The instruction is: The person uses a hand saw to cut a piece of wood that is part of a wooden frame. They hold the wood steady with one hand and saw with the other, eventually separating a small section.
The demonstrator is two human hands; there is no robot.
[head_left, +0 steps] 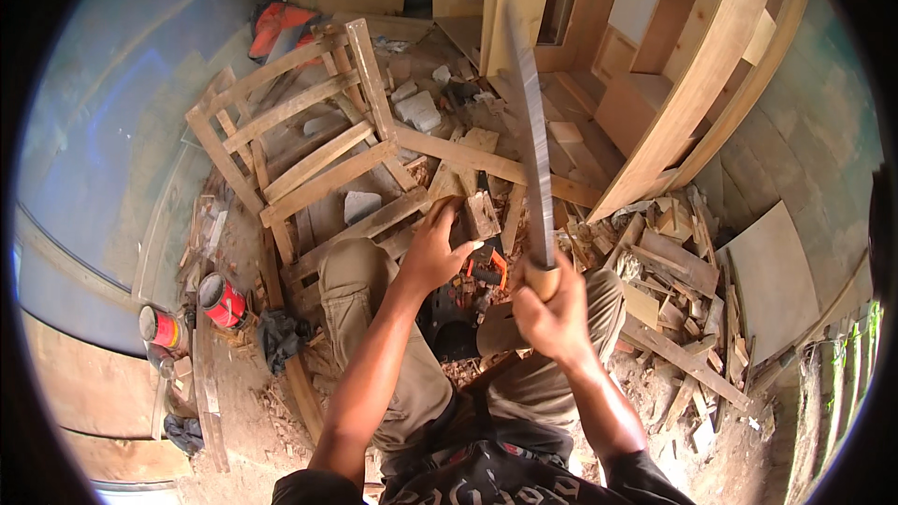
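Note:
My right hand (550, 310) is closed around the pale wooden handle of a machete (535, 145). Its long blade points up and away from me, slightly blurred. Close to it, my left hand (435, 248) grips a wooden post (482, 215) near its end, where a notch or hole shows. Beyond the left hand lies a wooden frame with slats (318, 140), like part of a chair or bench. Whether the post is joined to that frame is hard to tell. Between my knees, an orange and black tool (486, 273) is partly hidden.
Wood scraps and chips (678, 290) cover the ground at right, beside a leaning thin board (769, 271). Tall wooden frames (692, 84) stand at the far right. Two red cans (223, 301) sit at left. Concrete chunks (418, 110) lie beyond the frame.

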